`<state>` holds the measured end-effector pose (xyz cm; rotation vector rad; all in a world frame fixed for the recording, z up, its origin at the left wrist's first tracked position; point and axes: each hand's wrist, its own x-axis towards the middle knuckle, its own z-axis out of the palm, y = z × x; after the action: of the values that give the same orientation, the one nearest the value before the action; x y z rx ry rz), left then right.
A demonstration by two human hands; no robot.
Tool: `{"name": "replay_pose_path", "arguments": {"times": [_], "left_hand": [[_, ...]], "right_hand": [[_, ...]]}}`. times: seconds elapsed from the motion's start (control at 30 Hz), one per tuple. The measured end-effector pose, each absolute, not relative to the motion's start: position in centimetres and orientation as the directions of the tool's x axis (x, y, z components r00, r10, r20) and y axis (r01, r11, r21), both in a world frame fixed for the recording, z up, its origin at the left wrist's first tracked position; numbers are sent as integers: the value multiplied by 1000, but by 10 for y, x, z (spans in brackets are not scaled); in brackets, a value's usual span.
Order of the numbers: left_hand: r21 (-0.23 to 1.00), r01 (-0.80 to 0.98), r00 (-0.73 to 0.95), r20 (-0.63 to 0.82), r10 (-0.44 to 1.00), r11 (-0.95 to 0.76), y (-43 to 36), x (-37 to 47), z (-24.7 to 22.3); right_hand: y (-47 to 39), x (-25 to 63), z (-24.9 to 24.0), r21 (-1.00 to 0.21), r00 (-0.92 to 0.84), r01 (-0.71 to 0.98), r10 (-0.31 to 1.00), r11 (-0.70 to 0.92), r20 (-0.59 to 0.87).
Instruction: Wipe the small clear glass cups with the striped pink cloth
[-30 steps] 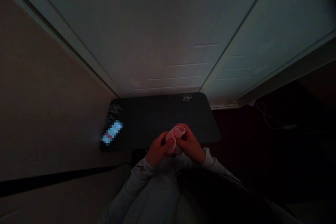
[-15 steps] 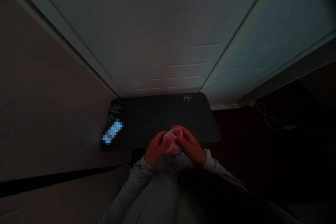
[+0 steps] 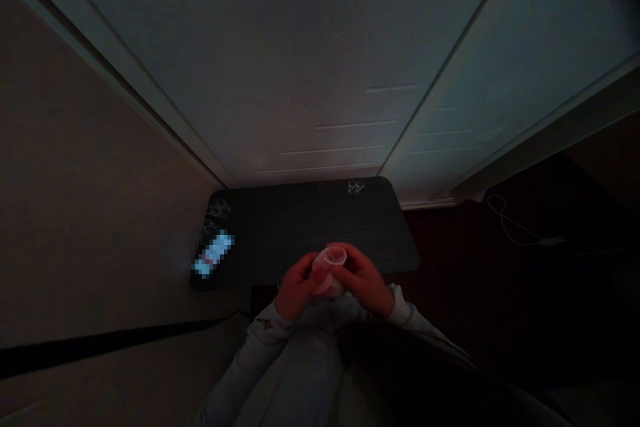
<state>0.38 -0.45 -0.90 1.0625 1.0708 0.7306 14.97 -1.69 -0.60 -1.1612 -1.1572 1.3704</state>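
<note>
cup: small clear plastic cup [image 3: 330,261], mouth up, above near edge of dark surface [image 3: 310,220]
left hand [image 3: 296,285]: grip closed round cup side
right hand [image 3: 364,278]: grip pinching cup rim
progress: cup looks empty, held off surface
lit phone [image 3: 214,252]: left of cup

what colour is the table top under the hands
Black, with a faint wood grain, on the table; the head view shows it, though dimly.

Head view, steeply down, close

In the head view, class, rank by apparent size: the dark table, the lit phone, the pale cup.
1. dark table
2. lit phone
3. pale cup, partly covered by both hands and only slightly smaller than the phone; that ranking is unsure.
</note>
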Motion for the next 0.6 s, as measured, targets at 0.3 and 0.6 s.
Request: {"name": "replay_pose_path", "arguments": {"times": [0.3, 0.6], "left_hand": [[934, 357, 410, -145, 900, -12, -7, 5, 3], [882, 441, 452, -55, 890, -169, -5, 3, -2]], "right_hand": [[-15, 153, 2, -985, -56, 142, 994, 101, 94], [-18, 155, -3, -990, -92, 119, 993, 80, 69]]}}
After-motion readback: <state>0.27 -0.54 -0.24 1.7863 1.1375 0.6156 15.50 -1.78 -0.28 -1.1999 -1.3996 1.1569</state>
